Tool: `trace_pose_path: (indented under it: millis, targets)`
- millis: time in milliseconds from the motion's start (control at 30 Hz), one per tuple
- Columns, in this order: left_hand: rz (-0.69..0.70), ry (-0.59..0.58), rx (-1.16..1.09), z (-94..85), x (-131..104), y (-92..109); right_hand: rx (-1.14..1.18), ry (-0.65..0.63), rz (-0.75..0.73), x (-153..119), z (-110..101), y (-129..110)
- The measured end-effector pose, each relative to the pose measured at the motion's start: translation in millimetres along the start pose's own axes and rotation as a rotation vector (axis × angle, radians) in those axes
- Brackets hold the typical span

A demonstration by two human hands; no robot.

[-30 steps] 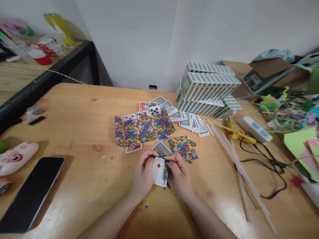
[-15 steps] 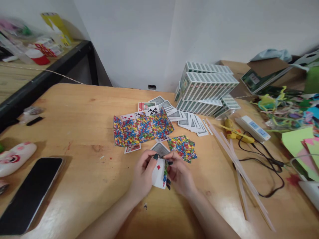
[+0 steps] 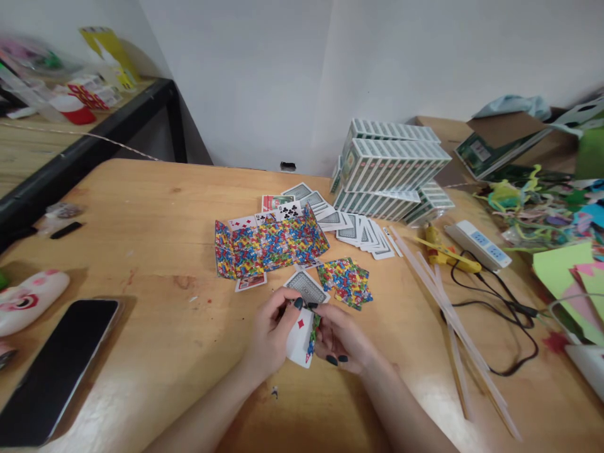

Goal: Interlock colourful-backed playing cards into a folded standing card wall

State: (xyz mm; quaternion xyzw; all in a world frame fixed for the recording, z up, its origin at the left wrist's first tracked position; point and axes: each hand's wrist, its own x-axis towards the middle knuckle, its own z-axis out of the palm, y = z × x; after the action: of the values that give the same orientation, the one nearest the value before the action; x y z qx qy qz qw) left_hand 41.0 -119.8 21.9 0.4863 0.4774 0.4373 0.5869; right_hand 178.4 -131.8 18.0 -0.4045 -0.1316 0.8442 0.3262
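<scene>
My left hand (image 3: 274,324) pinches an ace of diamonds card (image 3: 297,336), its face up and a colourful patterned strip along its right side. My right hand (image 3: 342,336) has its thumb and index finger closed at the upper right edge of that card, with the other fingers curled below. A grey-backed card (image 3: 306,286) shows just beyond the fingertips. Farther back stands a folded panel of cards (image 3: 271,245) with a colourful brick-like pattern. Colourful patterned squares (image 3: 346,283) lie to the right of it.
Grey-backed cards (image 3: 361,231) fan out before stacked card boxes (image 3: 394,165). On the right are clear sticks (image 3: 455,314), a yellow glue gun (image 3: 448,255) and a power strip (image 3: 479,242) with black cable. A phone (image 3: 59,371) lies at the left.
My right hand's lower fingers have moved off the card's edge and curled lower. The ace card has tilted slightly, and more of the grey-backed card shows.
</scene>
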Motion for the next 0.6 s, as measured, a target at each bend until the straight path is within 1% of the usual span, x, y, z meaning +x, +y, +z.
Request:
trace_pose_path:
  millis: [133,200,267,333,533,600]
  targets:
    - [0.014,-0.016,-0.015,-1.9,-0.1,2.3,-0.042,-0.123,-0.018,-1.7,-1.1,-2.4]
    - [0.002,-0.019,-0.022,-1.9,-0.1,2.7,-0.069,-0.151,-0.034,-2.4,-0.2,-2.8]
    - [-0.018,-0.018,-0.022,-1.5,0.6,2.1,-0.092,-0.134,-0.063,-2.4,0.6,-2.7]
    - [-0.028,-0.021,-0.005,-1.4,2.3,1.2,-0.128,-0.089,-0.108,-1.9,1.0,-2.3]
    - [0.003,0.036,0.100,-5.3,12.7,4.4,-0.291,-0.041,-0.291,-0.3,2.3,-1.4]
    - [0.000,0.029,0.114,-6.3,15.5,6.6,-0.347,-0.008,-0.348,0.2,3.5,-0.5]
